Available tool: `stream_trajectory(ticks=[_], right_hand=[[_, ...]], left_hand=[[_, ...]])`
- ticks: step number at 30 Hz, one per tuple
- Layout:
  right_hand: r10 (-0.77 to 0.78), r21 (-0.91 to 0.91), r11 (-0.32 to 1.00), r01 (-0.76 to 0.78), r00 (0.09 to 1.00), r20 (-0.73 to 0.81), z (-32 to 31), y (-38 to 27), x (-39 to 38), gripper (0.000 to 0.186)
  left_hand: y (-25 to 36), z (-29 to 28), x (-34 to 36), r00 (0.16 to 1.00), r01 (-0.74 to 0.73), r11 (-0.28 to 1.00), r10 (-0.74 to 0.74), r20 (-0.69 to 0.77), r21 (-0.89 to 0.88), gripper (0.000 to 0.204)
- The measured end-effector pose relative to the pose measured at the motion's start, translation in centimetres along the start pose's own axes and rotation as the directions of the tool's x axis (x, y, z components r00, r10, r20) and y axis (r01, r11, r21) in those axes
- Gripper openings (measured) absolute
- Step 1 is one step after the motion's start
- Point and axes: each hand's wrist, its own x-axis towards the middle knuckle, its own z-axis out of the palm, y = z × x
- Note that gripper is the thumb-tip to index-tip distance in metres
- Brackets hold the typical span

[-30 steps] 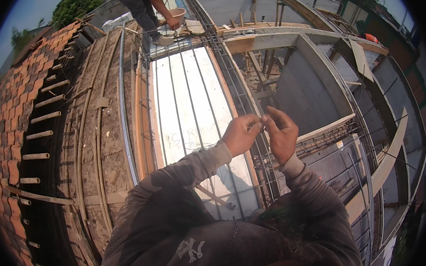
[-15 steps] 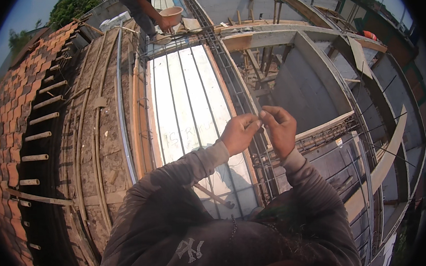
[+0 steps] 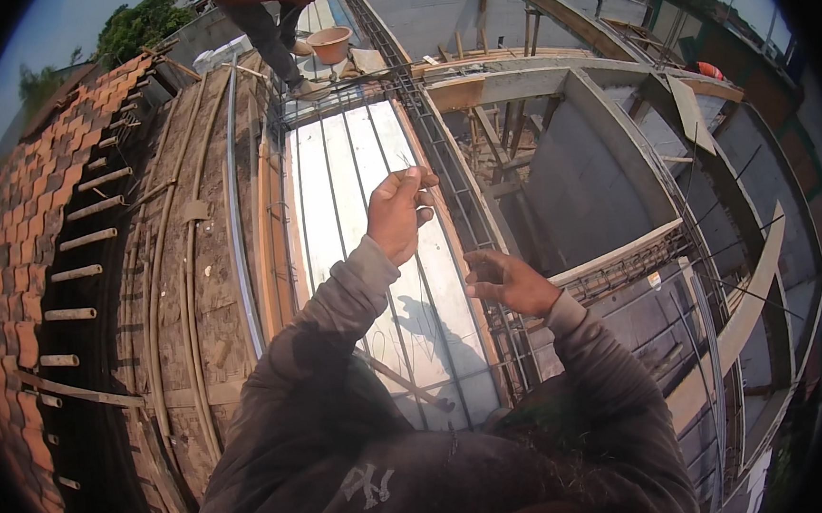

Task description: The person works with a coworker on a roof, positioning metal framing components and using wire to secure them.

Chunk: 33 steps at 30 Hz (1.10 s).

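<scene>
My left hand is raised over the white panel, its thumb and fingers pinched together. Thin strands that look like tie wire stick up from the fingertips. Lower and to the right, my right hand hovers beside the long rebar cage, fingers curved and apart with nothing visible between them. Dark steel bars run lengthwise over the panel. Close to my body, a hammer lies across the panel.
Ahead, another person stands by an orange bucket. Concrete beams frame deep openings on the right. A rebar beam cage crosses there. Left lie long poles and a tiled roof.
My hands, together before, have parted: the left went up and left with the wire, the right slightly down and left. The other person's hand has left the bucket and risen.
</scene>
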Motion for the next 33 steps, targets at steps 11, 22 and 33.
stream_trajectory(ticks=[11, 22, 33], right_hand=[[0.368, 0.622, 0.749, -0.229, 0.924, -0.102, -2.5, -1.8, -0.4, 0.011], [0.289, 0.413, 0.857, -0.308, 0.951, 0.109, -3.8, -2.6, -1.4, 0.018], [0.200, 0.564, 0.742, -0.362, 0.923, 0.329, 1.1, -3.5, -2.6, 0.016]], left_hand=[[5.5, -13.5, 4.1, 0.940, -0.185, 0.964, 0.117, -0.320, -0.193, 0.016], [8.0, -17.3, 4.1, 0.916, -0.302, 0.951, 0.271, -0.297, -0.063, 0.020], [10.8, -19.0, 2.6, 0.975, -0.195, 0.852, 0.224, 0.002, -0.486, 0.019]])
